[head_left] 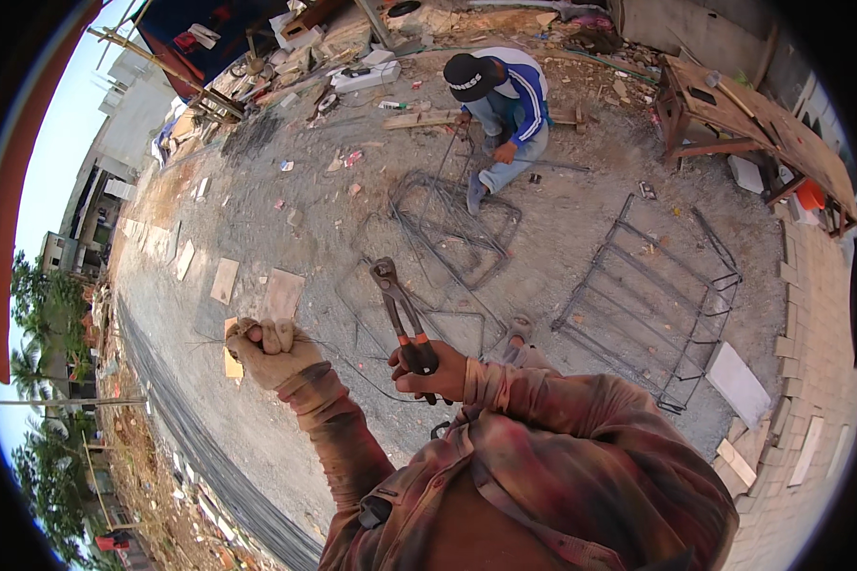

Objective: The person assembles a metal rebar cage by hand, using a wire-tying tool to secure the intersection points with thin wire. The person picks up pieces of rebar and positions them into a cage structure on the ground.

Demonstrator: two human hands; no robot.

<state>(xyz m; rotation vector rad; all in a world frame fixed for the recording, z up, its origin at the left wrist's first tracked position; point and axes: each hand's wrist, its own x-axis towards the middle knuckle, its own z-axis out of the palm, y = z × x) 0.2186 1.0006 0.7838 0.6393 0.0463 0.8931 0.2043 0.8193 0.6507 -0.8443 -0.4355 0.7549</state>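
My left hand (pixel 274 352), in a pale work glove, is closed around a small bunch of thin binding wire (pixel 206 343). Loose wire ends stick out past both sides of the fist. My bare right hand (pixel 446 373) grips a pair of pincers (pixel 400 309) by its orange and black handles, with the metal head pointing up and away. The pincers touch nothing and stay apart from the wire. Below and beyond both hands, bent steel rods (pixel 448 269) lie tangled on the gravel.
A tied rebar frame (pixel 593 262) lies at right. Ahead, a co-worker (pixel 505 114) in a cap sits low, handling rods. A wooden table (pixel 781 128) with a hammer (pixel 730 92) on it stands far right. Flat tiles (pixel 282 293) and a white slab (pixel 736 385) lie about.
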